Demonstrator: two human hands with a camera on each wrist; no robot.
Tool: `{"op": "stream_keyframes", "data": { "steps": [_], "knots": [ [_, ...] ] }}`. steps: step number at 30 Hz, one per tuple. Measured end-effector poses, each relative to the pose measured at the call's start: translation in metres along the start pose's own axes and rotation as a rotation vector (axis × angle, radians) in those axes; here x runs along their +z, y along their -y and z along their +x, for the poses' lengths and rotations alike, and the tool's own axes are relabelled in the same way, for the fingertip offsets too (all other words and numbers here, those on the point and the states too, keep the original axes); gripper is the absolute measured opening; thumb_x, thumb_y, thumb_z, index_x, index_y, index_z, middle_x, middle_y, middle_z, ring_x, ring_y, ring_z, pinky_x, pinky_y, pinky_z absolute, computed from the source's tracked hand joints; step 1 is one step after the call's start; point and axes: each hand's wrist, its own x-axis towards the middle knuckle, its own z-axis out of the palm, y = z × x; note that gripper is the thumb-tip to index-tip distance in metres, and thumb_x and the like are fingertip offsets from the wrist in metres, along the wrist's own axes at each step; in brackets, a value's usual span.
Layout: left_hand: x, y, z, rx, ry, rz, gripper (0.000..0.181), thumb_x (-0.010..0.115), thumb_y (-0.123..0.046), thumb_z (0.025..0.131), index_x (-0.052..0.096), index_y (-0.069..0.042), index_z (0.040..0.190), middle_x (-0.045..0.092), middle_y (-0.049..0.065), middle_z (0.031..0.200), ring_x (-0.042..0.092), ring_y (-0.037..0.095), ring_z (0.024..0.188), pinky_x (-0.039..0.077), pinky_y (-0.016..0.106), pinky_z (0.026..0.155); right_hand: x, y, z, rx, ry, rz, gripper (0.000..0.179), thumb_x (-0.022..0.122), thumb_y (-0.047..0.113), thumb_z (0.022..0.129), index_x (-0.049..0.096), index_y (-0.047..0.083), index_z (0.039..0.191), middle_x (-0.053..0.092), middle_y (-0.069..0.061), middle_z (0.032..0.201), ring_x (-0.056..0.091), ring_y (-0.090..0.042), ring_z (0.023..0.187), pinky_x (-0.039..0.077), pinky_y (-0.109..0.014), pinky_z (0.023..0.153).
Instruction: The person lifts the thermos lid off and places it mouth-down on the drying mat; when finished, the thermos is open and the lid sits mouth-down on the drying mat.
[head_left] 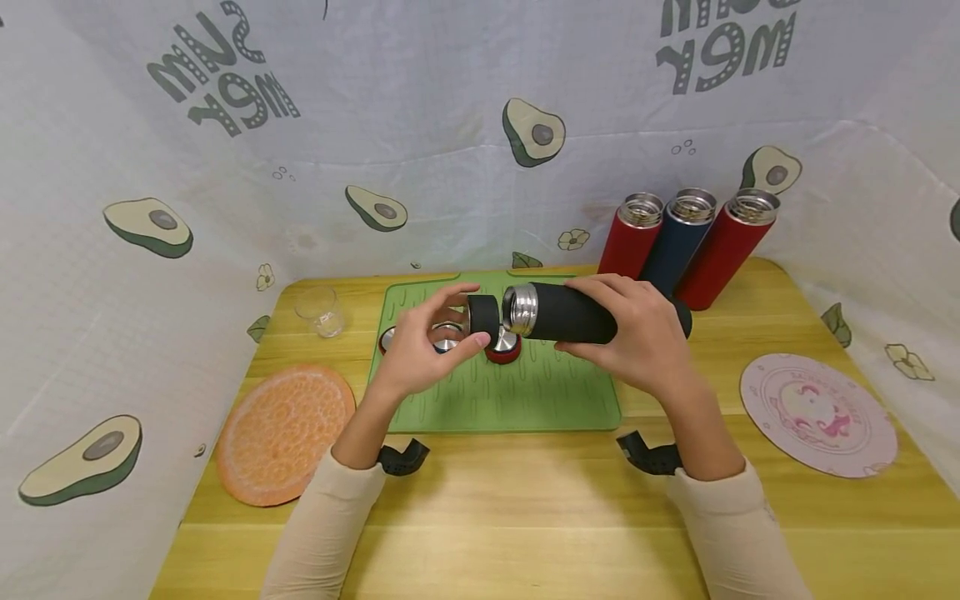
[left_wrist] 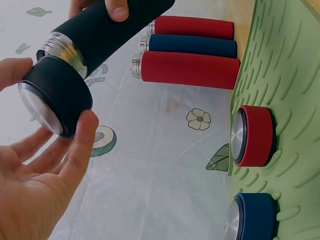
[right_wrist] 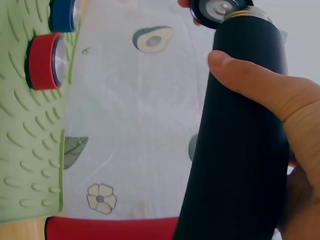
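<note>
My left hand (head_left: 422,340) pinches a black bottle cap (head_left: 483,318) between thumb and fingers; its silver top (left_wrist: 41,107) faces left. My right hand (head_left: 637,333) grips a black thermos bottle (head_left: 573,313) round its body and tilts it nearly level above the mat. The bottle's bare steel neck (head_left: 521,309) points left at the cap. In the head view a narrow gap shows between them, and the cap's inside (right_wrist: 220,8) is partly visible in the right wrist view. Below my hands stand a red cap (head_left: 503,345) and a blue cap (left_wrist: 259,217).
Under the caps lies a green ribbed mat (head_left: 525,400). Capless red (head_left: 633,233), blue (head_left: 678,237) and red (head_left: 727,250) bottles stand at the back right. A clear glass (head_left: 321,312), an orange round placemat (head_left: 288,433) and a pink round placemat (head_left: 819,415) lie about the wooden table (head_left: 525,517).
</note>
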Motion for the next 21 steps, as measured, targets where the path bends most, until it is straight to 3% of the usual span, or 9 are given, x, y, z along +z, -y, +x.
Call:
{"op": "stream_keyframes", "data": {
  "steps": [5,9,11,14,16,17,18,21],
  "knots": [
    [0.007,0.004,-0.003,-0.035,-0.006,0.045,0.066,0.082,-0.024,0.087,0.052,-0.019,0.146,0.063,0.004,0.138,0.064,0.019,0.121,0.06,0.031,0.095,-0.006,-0.016,-0.006,0.09,0.018,0.098,0.079,0.096,0.022,0.072,0.061,0.025,0.143,0.064,-0.012,0.136,0.058,-0.039,0.115,0.051,-0.059,0.088],
    [0.011,0.006,-0.002,-0.016,-0.01,0.112,0.064,0.084,-0.028,0.085,0.056,-0.019,0.142,0.064,-0.001,0.133,0.061,0.015,0.122,0.059,0.033,0.097,-0.012,-0.032,-0.01,0.109,-0.015,0.169,0.081,0.094,0.011,0.072,0.06,0.024,0.144,0.061,-0.014,0.14,0.055,-0.039,0.121,0.046,-0.06,0.093],
    [0.012,0.007,0.0,-0.011,-0.008,0.152,0.063,0.085,-0.03,0.084,0.058,-0.019,0.14,0.065,-0.004,0.128,0.062,0.015,0.117,0.058,0.033,0.097,-0.017,-0.039,-0.012,0.119,-0.027,0.202,0.082,0.093,0.005,0.072,0.059,0.023,0.145,0.059,-0.014,0.142,0.054,-0.032,0.125,0.046,-0.053,0.096],
    [0.014,0.007,0.003,-0.018,-0.002,0.192,0.062,0.085,-0.034,0.083,0.061,-0.022,0.139,0.066,-0.006,0.127,0.062,0.015,0.114,0.058,0.036,0.095,-0.026,-0.05,-0.017,0.138,-0.038,0.248,0.085,0.09,-0.002,0.073,0.057,0.022,0.147,0.056,-0.011,0.144,0.049,-0.012,0.13,0.043,-0.03,0.103],
    [0.016,0.008,0.005,-0.019,0.001,0.199,0.062,0.086,-0.034,0.083,0.061,-0.024,0.139,0.066,-0.007,0.128,0.063,0.016,0.111,0.058,0.038,0.094,-0.032,-0.057,-0.022,0.163,-0.036,0.268,0.087,0.088,-0.004,0.075,0.054,0.022,0.15,0.054,-0.008,0.144,0.045,0.0,0.127,0.039,-0.017,0.1],
    [0.017,0.009,0.006,-0.019,0.002,0.2,0.062,0.087,-0.034,0.082,0.062,-0.025,0.139,0.067,-0.007,0.128,0.063,0.016,0.111,0.058,0.04,0.094,-0.035,-0.061,-0.024,0.191,-0.028,0.282,0.087,0.087,-0.004,0.076,0.052,0.023,0.152,0.053,-0.005,0.145,0.043,0.004,0.127,0.038,-0.016,0.104],
    [0.018,0.01,0.008,-0.019,0.002,0.203,0.063,0.087,-0.034,0.082,0.062,-0.025,0.139,0.067,-0.007,0.129,0.063,0.015,0.11,0.058,0.04,0.093,-0.038,-0.065,-0.026,0.221,-0.019,0.306,0.088,0.086,-0.003,0.079,0.049,0.024,0.154,0.052,-0.002,0.146,0.041,0.005,0.126,0.037,-0.019,0.112],
    [0.023,0.014,0.011,-0.014,0.004,0.212,0.063,0.088,-0.034,0.081,0.064,-0.025,0.138,0.068,-0.007,0.131,0.063,0.013,0.111,0.058,0.038,0.092,-0.049,-0.076,-0.03,0.349,0.006,0.383,0.086,0.08,0.002,0.088,0.04,0.029,0.158,0.047,0.005,0.149,0.043,-0.004,0.13,0.034,-0.049,0.124]
  ]
}}
